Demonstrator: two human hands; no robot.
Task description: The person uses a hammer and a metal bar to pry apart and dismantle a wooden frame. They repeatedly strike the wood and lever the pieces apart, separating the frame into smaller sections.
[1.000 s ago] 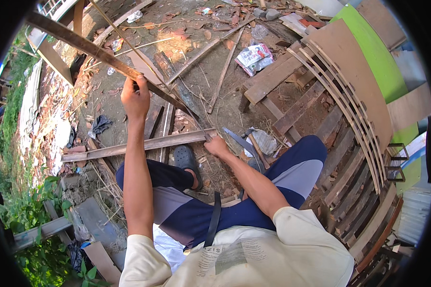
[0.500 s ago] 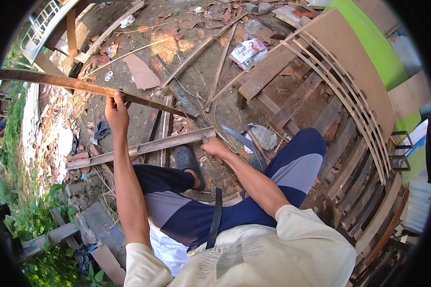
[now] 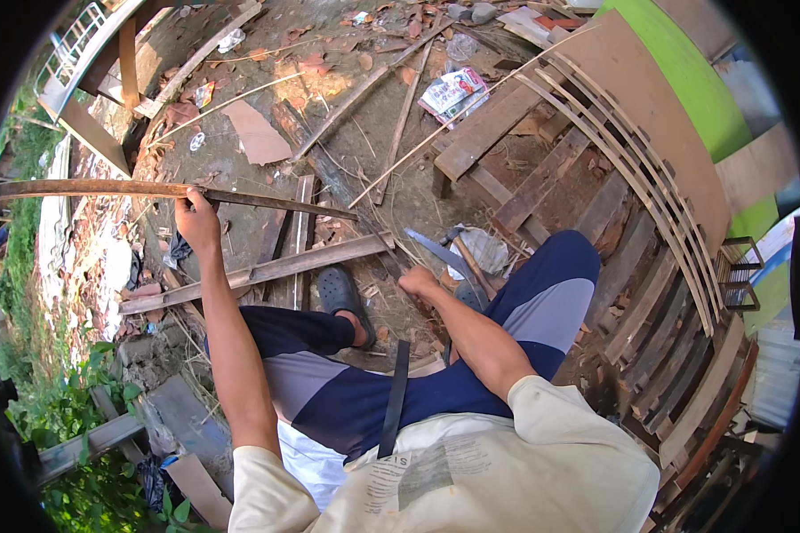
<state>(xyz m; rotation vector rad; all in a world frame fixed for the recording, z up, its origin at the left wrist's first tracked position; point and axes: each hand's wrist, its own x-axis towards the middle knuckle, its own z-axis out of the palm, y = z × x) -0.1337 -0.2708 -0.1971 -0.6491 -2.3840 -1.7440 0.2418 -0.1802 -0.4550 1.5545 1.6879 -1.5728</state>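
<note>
My left hand (image 3: 197, 220) is raised at the left, its fingers wrapped round a long, narrow wooden strip (image 3: 276, 202). The strip runs from the far left rim to a tapering end over the ground. Nearer the middle, my right hand (image 3: 420, 282) is closed in a fist. Something thin and dark seems to reach from it toward a wooden batten, but its kind cannot be made out. That batten (image 3: 267, 274) slants below the strip. Just beyond my right hand lie a handsaw (image 3: 437, 252) and a tool with a wooden handle (image 3: 476, 269).
My clog (image 3: 338, 291) stands on the ground before me. A wooden pallet (image 3: 542, 200) fills the right side, with several thin strips (image 3: 636, 169) along it. A cardboard piece (image 3: 256, 133), a plastic packet (image 3: 453, 94) and loose boards (image 3: 373, 84) lie ahead.
My left hand has moved slightly left and nearer me, and the strip's left part has dropped. My right hand has shifted a little right and nearer me, away from the batten's end.
</note>
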